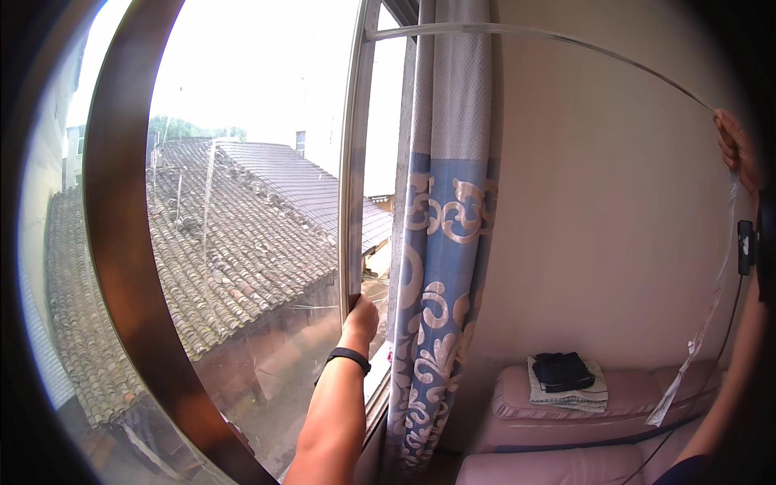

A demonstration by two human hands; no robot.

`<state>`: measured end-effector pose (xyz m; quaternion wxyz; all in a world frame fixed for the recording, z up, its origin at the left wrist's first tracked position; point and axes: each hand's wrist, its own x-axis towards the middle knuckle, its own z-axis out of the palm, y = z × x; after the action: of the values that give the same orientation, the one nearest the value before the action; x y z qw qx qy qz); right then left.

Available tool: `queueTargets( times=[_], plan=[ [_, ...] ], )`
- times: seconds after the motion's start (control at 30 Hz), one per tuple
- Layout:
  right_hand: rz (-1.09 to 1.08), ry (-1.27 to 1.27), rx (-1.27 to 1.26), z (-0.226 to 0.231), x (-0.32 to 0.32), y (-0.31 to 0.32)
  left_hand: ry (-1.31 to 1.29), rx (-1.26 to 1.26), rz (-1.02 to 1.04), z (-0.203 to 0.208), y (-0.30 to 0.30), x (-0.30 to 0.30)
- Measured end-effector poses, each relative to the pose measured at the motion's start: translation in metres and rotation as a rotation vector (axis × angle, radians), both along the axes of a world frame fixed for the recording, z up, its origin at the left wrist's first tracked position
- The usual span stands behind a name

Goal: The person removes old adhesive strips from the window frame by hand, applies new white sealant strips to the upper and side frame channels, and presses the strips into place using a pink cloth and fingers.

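Note:
My left hand (360, 321), with a black band on its wrist, is closed around the upright edge of the window sash (353, 186). At the far right my right hand (735, 145) is raised and pinches a long clear strip (566, 38), which looks like tape or a plastic seal. The strip runs taut from the upper part of the sash across to my fingers. Below that hand its loose tail (697, 343) dangles, crumpled, with a whitish end. A black device with a cable (744, 246) is at my right forearm.
A grey and blue patterned curtain (453, 242) hangs beside the opening, against a plain wall (598, 186). Lower right stands a pink sofa (558, 465) with a folded dark cloth (563, 372) on it. Tiled roofs (234, 234) show outside, past a brown window bar (121, 242).

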<state>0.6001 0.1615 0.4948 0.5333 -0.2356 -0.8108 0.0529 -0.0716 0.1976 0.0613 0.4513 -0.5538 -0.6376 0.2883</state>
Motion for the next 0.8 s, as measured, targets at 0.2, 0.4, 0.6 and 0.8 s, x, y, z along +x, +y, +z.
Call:
queueTargets(
  times=[0.2, 0.4, 0.6, 0.8],
  plan=[
    [0.092, 0.517, -0.057, -0.019, -0.019, 0.001, 0.017, -0.032, 0.03, 0.0, -0.015, -0.002],
    [0.095, 0.04, -0.119, 0.007, 0.013, -0.044, 0.022, -0.025, -0.008, 0.004, -0.009, 0.004],
    [0.092, 0.105, -0.053, 0.006, 0.031, -0.005, 0.022, -0.009, 0.011, -0.005, -0.009, -0.003],
    [0.12, 0.435, 0.075, 0.021, -0.056, 0.052, 0.026, 0.026, 0.012, -0.005, -0.001, 0.007]
  ],
)
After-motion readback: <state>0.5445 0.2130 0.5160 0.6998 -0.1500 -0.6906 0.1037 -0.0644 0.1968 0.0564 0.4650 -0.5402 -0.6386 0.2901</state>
